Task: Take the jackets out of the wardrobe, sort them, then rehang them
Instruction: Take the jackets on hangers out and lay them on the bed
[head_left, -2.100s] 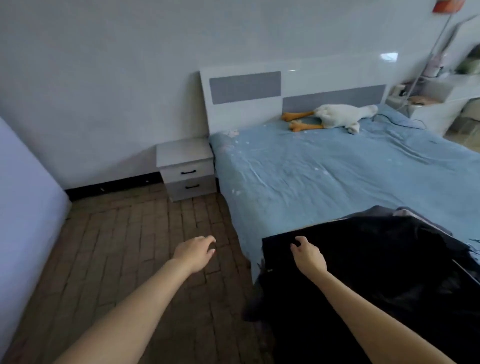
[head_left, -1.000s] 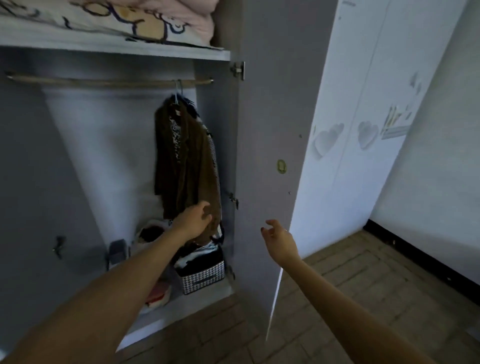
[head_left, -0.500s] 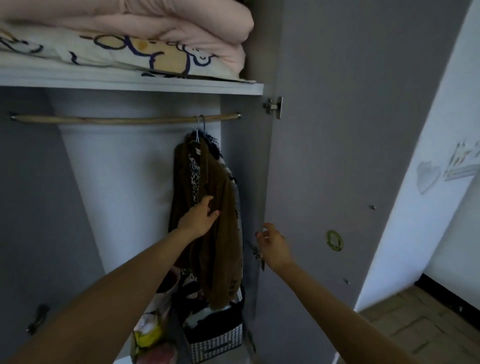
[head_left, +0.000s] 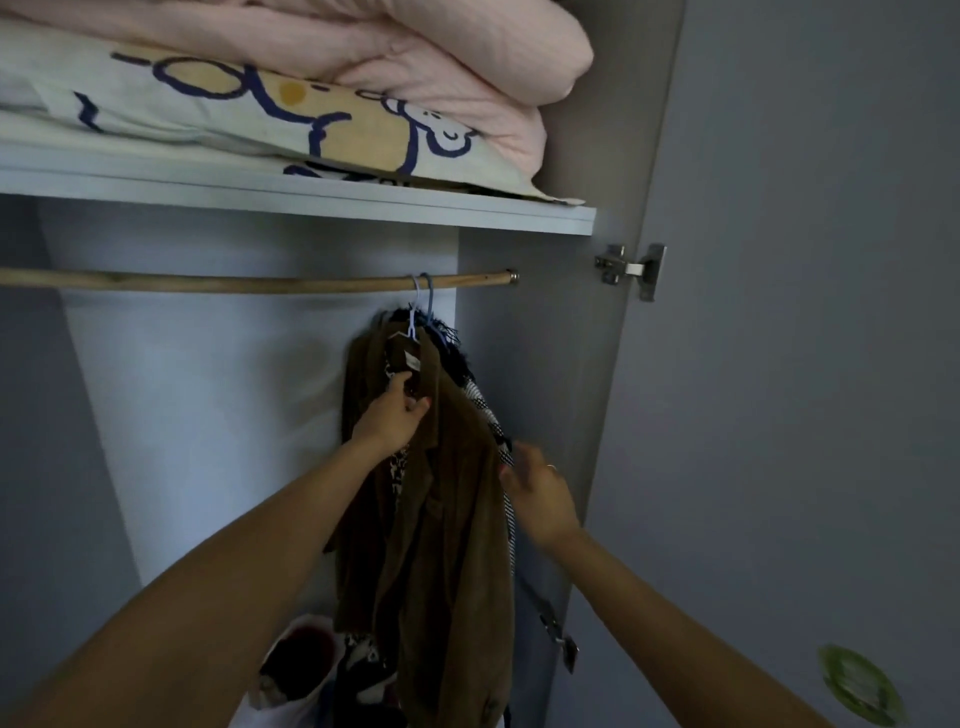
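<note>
Left hand (head_left: 392, 415) gripping the front edge of the brown jacket (head_left: 447, 519) at frame centre, hung by a hanger (head_left: 415, 312) from the wooden rail (head_left: 234, 283). Right hand (head_left: 537, 491) released, fingers loose, beside the checked garment (head_left: 488, 415) behind. Folded bedding (head_left: 311, 88) on shelf (head_left: 291, 200) above.

No legible text, brand, number or sign. A small pale label (head_left: 410, 360) is sewn inside the collar of the brown jacket (head_left: 452, 519), centre of frame; any print on it is too small to read. The folded bedding (head_left: 260, 119) at upper left bears a blue-outlined cartoon drawing, no lettering. A round green sticker (head_left: 860, 683) at lower right is blurred, unreadable.
</note>
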